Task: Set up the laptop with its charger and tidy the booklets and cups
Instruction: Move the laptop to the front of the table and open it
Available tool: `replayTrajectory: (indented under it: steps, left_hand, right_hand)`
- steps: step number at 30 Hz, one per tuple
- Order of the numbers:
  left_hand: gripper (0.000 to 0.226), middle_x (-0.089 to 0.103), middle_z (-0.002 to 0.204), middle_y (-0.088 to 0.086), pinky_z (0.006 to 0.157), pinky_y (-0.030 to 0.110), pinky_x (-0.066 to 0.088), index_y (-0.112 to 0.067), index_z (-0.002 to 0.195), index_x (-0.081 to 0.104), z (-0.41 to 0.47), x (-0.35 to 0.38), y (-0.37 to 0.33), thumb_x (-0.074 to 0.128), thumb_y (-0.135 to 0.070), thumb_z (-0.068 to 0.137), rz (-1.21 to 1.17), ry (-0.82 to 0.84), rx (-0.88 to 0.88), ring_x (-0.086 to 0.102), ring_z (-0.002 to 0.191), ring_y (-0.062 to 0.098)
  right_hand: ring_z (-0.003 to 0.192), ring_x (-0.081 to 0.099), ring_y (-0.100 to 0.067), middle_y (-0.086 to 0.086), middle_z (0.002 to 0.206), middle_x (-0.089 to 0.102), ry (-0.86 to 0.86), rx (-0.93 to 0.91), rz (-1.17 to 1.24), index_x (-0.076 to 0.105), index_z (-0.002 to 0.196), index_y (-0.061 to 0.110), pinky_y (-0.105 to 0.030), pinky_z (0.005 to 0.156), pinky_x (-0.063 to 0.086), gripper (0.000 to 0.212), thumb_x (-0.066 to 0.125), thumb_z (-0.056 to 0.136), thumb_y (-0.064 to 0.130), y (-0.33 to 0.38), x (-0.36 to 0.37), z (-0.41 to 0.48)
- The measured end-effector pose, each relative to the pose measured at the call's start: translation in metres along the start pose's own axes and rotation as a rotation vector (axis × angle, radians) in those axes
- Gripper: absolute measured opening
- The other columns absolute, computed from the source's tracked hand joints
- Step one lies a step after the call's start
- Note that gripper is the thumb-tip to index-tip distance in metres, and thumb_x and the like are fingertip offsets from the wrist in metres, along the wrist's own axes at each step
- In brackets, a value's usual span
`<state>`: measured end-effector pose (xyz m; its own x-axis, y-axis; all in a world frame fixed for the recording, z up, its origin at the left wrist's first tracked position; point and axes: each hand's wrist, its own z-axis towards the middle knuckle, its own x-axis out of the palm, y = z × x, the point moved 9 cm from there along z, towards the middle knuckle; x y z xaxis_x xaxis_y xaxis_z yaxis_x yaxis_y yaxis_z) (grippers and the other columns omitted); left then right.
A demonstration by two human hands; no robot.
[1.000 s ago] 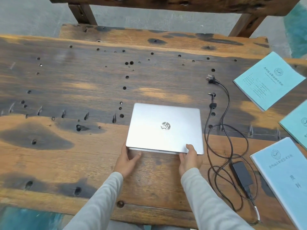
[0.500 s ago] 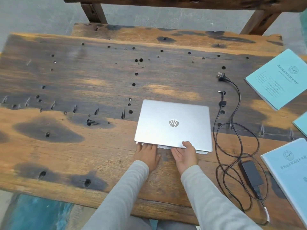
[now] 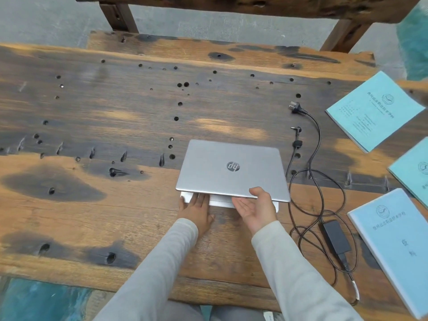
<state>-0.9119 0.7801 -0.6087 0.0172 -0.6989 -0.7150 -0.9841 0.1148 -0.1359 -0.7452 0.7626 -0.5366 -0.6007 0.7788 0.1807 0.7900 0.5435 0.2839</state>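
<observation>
- Now, right hand [image 3: 254, 208]: palm up, thumb over the lid's near edge, fingers beneath it, pinching the lid of the laptop [image 3: 231, 170] and holding it slightly raised.
- Left hand [image 3: 195, 208]: fingers spread flat, pressing on the base at its near left corner, fingertips tucked under the lifted lid.
- Laptop: silver, round logo on the lid, only a narrow gap open toward the person, sitting on the table [image 3: 92, 205] right of centre.
- Charger [image 3: 335, 237]: black brick just right of the laptop, cable looped loosely around it; wall plug [image 3: 295, 107] and barrel tip [image 3: 296, 129] lying farther back, unconnected.
- Booklets: three with pale blue covers along the right edge, near one [image 3: 393, 246], middle one [image 3: 414, 172] partly cut off, far one [image 3: 375, 110], all apart from each other.
- Table: worn wood, dark stains, many small holes.
</observation>
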Motion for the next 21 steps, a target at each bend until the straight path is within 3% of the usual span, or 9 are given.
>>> replayTrajectory:
  steps: [5,9,16,21]
  left_hand:
    - [0.075,-0.018,0.166,0.000,0.120,0.059,0.002,-0.014,0.158,-0.009,-0.002,0.001,-0.001,0.030,-0.047,0.103,-0.014,0.033,0.025,-0.011,0.153,0.019]
    - [0.075,-0.022,0.165,-0.001,0.120,0.059,0.002,-0.015,0.158,-0.011,-0.002,0.001,0.000,0.029,-0.047,0.103,-0.002,0.058,0.030,-0.013,0.153,0.018]
    - [0.074,-0.024,0.164,-0.002,0.121,0.058,0.000,-0.016,0.157,-0.013,-0.002,0.001,0.000,0.027,-0.047,0.104,0.015,0.094,0.028,-0.013,0.153,0.017]
    - [0.073,-0.024,0.164,-0.001,0.120,0.060,0.002,-0.016,0.158,-0.012,-0.001,0.001,0.000,0.026,-0.048,0.104,0.030,0.115,0.024,-0.013,0.153,0.018]
  right_hand:
    - [0.111,0.061,-0.044,-0.034,0.123,0.053,0.086,-0.042,0.007,0.050,0.121,-0.003,-0.046,0.097,0.054,0.027,0.054,0.097,0.009,0.023,0.020,-0.015]
    - [0.107,0.064,-0.044,-0.036,0.122,0.054,0.158,-0.098,-0.003,0.049,0.124,-0.003,-0.047,0.097,0.055,0.032,0.056,0.096,0.009,0.054,0.046,-0.026]
    - [0.111,0.062,-0.048,-0.040,0.119,0.053,0.239,-0.171,-0.061,0.052,0.113,0.000,-0.049,0.097,0.055,0.017,0.053,0.097,0.008,0.099,0.086,-0.037]
    - [0.101,0.061,-0.048,-0.039,0.108,0.052,0.324,-0.180,-0.122,0.050,0.103,-0.001,-0.050,0.096,0.055,0.010,0.050,0.098,0.007,0.128,0.117,-0.041]
